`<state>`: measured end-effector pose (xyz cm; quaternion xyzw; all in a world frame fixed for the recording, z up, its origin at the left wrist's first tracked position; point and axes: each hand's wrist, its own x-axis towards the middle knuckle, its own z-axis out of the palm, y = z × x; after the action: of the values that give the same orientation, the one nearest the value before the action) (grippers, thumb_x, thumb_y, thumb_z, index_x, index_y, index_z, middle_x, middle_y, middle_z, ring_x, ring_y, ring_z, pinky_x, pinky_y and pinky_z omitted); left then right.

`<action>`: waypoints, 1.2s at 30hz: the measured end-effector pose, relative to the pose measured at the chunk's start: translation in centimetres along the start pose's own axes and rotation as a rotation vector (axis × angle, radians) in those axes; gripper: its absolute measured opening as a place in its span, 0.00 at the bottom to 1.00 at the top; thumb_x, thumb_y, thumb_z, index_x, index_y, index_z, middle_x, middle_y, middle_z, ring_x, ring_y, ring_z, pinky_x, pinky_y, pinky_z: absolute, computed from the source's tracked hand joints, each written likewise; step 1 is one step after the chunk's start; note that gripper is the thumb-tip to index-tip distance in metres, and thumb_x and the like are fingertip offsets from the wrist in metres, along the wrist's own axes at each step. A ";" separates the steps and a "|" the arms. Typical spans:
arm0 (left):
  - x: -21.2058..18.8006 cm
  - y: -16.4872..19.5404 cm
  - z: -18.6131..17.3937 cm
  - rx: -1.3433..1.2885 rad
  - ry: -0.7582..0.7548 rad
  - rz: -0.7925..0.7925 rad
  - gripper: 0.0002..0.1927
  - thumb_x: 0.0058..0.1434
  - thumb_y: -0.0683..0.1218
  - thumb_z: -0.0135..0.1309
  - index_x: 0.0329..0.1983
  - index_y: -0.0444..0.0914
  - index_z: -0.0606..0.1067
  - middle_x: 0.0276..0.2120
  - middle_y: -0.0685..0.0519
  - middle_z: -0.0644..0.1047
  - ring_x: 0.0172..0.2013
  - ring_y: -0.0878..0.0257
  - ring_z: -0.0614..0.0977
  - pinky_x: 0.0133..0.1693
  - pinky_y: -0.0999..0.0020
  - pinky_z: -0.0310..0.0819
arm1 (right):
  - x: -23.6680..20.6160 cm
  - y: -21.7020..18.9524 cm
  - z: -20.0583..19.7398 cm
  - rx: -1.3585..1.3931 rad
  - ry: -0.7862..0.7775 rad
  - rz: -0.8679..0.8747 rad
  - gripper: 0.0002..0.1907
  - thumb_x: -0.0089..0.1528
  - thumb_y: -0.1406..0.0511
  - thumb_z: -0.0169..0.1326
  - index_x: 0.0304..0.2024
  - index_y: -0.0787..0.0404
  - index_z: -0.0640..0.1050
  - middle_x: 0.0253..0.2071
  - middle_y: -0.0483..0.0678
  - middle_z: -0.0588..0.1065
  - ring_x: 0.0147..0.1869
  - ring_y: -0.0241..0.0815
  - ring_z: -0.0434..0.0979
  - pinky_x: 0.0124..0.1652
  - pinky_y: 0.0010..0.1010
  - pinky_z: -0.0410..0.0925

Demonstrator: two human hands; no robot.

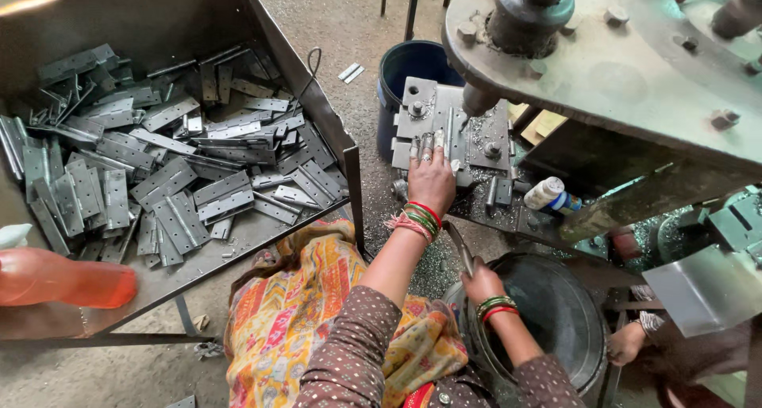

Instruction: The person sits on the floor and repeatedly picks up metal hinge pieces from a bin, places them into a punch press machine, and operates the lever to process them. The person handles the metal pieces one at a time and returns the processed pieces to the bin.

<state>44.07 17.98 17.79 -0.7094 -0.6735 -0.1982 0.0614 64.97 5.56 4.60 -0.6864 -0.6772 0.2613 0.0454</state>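
In the middle of the frame the left hand (431, 178) is laid flat, fingers spread apart, on a hinge plate (447, 134) that is seated on the grey fixture block (444, 126) just under the press spindle (479, 100). The long axis of the plate runs up and down in the picture, nearly in line with the forearm, and the spindle tip stands just to the upper right of the fingertips. Lower, right of centre, the right hand (482, 283) is closed around a dark metal strip (459, 248), which is tilted toward the upper left; this hand is held over the rim of a dark drum (583, 297) and is farther from the fixture. At the left, a large metal tray (317, 98) full of loose hinges (175, 178) is seen. A blue bucket (401, 71) stands behind the fixture, and a small white bottle (548, 194) lies to its right.
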 end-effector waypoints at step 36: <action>-3.5 -0.4 -3.2 0.095 -0.125 0.146 0.18 0.66 0.47 0.44 0.53 0.39 0.79 0.66 0.48 0.70 0.70 0.57 0.65 0.71 0.49 0.48 | -1.0 -4.1 -7.4 -0.145 -0.118 0.010 0.30 0.58 0.46 0.62 0.43 0.66 0.73 0.38 0.65 0.79 0.46 0.66 0.80 0.47 0.51 0.72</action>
<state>42.98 13.66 19.36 -0.7638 -0.6313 -0.1165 0.0669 64.39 7.09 13.00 -0.6746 -0.6924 0.2518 -0.0459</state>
